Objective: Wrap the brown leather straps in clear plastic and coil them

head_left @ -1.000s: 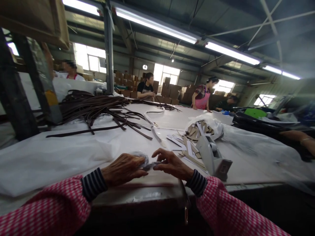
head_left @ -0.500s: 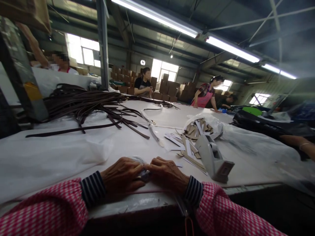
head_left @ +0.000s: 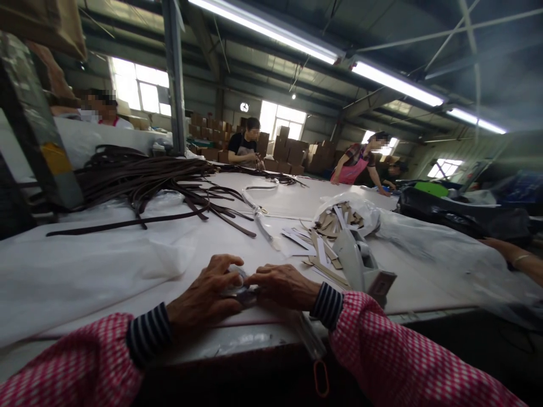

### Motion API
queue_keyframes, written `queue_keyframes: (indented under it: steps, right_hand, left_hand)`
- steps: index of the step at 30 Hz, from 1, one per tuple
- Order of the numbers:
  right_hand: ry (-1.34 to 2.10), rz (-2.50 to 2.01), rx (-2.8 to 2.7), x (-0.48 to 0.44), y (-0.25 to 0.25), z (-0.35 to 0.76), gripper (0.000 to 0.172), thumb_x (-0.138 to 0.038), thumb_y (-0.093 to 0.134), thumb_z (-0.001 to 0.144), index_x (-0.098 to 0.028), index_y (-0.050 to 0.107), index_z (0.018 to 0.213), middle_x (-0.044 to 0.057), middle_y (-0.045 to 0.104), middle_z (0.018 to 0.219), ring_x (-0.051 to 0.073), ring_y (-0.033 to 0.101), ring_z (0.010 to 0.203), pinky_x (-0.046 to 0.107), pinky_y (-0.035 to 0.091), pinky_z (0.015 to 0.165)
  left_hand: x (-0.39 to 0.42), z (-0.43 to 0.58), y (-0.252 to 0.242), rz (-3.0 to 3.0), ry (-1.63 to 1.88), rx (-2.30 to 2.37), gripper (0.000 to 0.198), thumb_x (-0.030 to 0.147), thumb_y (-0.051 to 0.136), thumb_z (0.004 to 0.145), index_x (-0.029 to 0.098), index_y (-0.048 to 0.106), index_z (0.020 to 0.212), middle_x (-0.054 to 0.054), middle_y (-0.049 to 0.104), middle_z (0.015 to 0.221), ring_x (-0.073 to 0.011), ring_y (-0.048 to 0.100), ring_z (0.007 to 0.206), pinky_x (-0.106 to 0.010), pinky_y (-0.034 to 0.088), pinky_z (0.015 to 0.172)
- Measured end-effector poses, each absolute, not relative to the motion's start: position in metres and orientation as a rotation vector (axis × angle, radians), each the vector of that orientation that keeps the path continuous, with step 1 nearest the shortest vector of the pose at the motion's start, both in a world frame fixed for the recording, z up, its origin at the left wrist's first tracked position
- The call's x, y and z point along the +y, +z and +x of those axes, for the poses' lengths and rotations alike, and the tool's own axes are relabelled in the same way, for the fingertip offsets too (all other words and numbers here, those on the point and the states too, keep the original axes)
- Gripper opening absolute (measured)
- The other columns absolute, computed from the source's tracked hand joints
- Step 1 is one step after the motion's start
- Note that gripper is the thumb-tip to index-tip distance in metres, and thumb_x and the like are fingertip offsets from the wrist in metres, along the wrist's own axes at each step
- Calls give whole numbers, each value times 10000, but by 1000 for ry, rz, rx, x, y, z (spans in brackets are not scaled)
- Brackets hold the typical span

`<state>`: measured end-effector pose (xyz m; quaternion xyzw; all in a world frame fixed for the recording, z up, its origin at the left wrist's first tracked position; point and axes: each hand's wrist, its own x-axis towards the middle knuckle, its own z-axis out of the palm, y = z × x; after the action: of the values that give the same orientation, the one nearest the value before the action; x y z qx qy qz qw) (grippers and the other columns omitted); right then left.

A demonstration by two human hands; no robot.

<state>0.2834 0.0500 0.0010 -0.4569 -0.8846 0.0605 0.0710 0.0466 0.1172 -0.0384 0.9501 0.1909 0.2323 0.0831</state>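
My left hand [head_left: 207,294] rests near the table's front edge, its fingers arched around a small shiny plastic-wrapped bundle [head_left: 238,291]. From the other side my right hand [head_left: 286,287] pinches the same bundle with thumb and forefinger. What lies inside the plastic is mostly hidden. Below my right wrist, a clear plastic sleeve [head_left: 311,339] hangs over the table edge, with an orange-gold oval metal loop [head_left: 321,379] at its end. I cannot tell whether it joins the bundle. A grey tape dispenser [head_left: 360,271] stands right of my right hand.
Dark brown straps [head_left: 139,175] are heaped at the left. Ahead lies a plastic-sleeved strap [head_left: 263,226] with a gold-coloured fitting. Card strips [head_left: 324,254] spill from a clear bag [head_left: 369,217]. A person's forearm [head_left: 520,257] reaches in from the right; other people work behind.
My left hand has loosened, its fingers lifting and spreading so more of the bundle shows. The right hand has shifted slightly left. The sleeve and metal loop below it show more fully.
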Motion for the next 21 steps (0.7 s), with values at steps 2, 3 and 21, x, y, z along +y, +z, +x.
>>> queue_keyframes:
  steps: [2,3,21]
  right_hand:
    - [253,-1356,-2716,58,10,287,339,-241,666,987,-287,615,1319,15,682,1068,183,645,947,263,401,733]
    - [279,-1356,-2744,63,13,289,412,-268,687,977,-303,576,1372,17,683,1093,186,650,938,265,403,731]
    - [-93,-1301,-2700,81,-5,264,348,-248,626,1002,-293,575,1344,25,665,1251,194,622,1028,273,422,716]
  left_hand:
    - [123,47,-37,2626,592,543,192,297,773,847,198,694,991,-130,492,1479,-362,427,1373,-507,464,1089]
    - [126,47,-36,2564,563,528,185,303,767,851,196,700,986,-128,455,1521,-362,391,1410,-506,435,1129]
    - [147,48,-23,2729,609,363,460,187,647,937,376,640,1356,-46,570,1417,-267,481,1322,-453,434,1150]
